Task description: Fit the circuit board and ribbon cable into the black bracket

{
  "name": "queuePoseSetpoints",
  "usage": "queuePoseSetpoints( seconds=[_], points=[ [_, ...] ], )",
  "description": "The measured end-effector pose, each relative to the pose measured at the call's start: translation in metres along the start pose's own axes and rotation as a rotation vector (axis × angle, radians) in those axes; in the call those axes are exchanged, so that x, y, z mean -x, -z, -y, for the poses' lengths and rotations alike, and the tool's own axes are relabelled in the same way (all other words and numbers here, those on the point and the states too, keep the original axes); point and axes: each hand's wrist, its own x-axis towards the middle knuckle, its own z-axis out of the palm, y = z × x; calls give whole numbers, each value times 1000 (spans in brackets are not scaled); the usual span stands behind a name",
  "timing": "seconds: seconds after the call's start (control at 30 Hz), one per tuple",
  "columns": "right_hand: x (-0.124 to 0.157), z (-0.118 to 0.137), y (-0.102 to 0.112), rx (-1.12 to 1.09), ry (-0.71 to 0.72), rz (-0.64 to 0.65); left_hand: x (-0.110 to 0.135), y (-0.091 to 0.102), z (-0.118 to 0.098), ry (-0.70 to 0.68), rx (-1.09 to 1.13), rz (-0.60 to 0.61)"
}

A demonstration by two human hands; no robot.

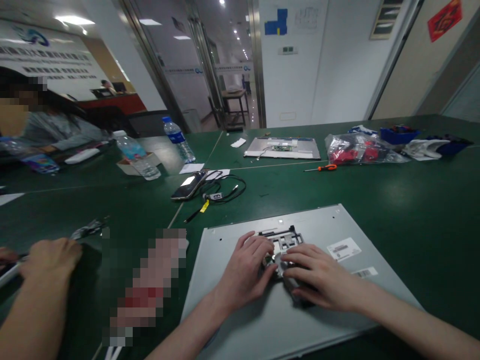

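A grey metal panel [330, 225], the back of a flat screen, lies face down on the green table [412, 190] in front of me. Near its middle sits a black plastic bracket [283, 239] with small metal parts. My left hand [245, 270] rests on the panel with fingers bent onto a small metal piece [270, 261] beside the bracket. My right hand [318, 277] lies flat opposite it, fingers spread over a dark part [296, 295] and touching the same spot. White barcode labels [344, 248] are stuck to the panel at the right.
A co-worker's hand [50, 257] and forearm lie at the left edge. Further back are a phone [189, 186] with a black cable [225, 190], two water bottles [137, 155], an orange-handled screwdriver [322, 168], another panel [283, 148], a plastic bag [360, 149] and a blue bin [399, 134].
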Motion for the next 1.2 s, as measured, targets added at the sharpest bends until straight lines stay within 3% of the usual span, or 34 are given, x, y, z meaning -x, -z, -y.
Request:
queuePoseSetpoints(
  seconds=[0.33, 0.73, 0.9, 1.07, 1.2],
  points=[
    [-5, -1, 1, 23, -1, 104, 0, -1, -1, 4, -21, 25],
    [-1, -3, -2, -10, 2, 31, 1, 0, -1, -16, -22, 37],
    [1, -3, 6, 5, -16, -21, -1, 7, -3, -4, -15, 16],
    [21, 0, 19, 67, -154, -81, -4, 28, -10, 32, -86, 49],
    [52, 1, 7, 154, -344, -148, 17, 42, -12, 119, -198, 104]
  ],
)
